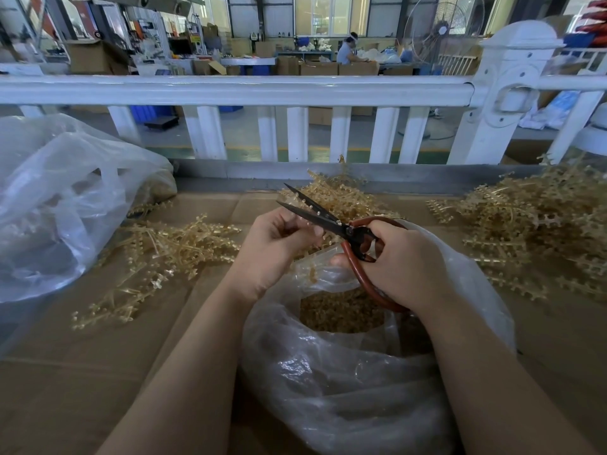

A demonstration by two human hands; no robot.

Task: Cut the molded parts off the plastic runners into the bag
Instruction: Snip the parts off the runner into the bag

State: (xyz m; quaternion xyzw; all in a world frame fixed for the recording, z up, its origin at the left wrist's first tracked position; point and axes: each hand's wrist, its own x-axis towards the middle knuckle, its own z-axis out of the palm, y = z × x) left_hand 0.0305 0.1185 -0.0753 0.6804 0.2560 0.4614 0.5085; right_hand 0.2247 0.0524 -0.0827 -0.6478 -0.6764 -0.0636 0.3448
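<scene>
Left hand (pixel 272 251) had its fingers curled, pinching a thin amber runner (pixel 310 210) that lay between the blades; how much of the strip it held could not be made out. Right hand (pixel 399 264) gripped the red loop handles of the scissors (pixel 331 221), thumb through the lower loop, blades parted a little and pointing up-left. Both hands worked directly above the open mouth of the clear plastic bag (pixel 345 382), which sat at the near edge of the table and held a heap of cut amber parts (pixel 341 311).

Surface: flattened brown cardboard (pixel 82 372) covered the table. A loose spread of runners (pixel 157 254) lay left of the hands, a second heap (pixel 345 195) just behind the scissors, and a larger tangled pile (pixel 532 231) to the right. A bigger translucent bag (pixel 62 198) slumped at the far left, touching the cardboard's edge.

Edges: a grey metal lip (pixel 394 174) closed the table's far side, with a white railing (pixel 230 90) and its post (pixel 509 87) right behind it. Bare cardboard showed at near left, and in a strip between bag and right pile.

Room beyond: workshop floor, cardboard boxes, a standing fan (pixel 441 29), and a seated person (pixel 348 50) at a distant bench.
</scene>
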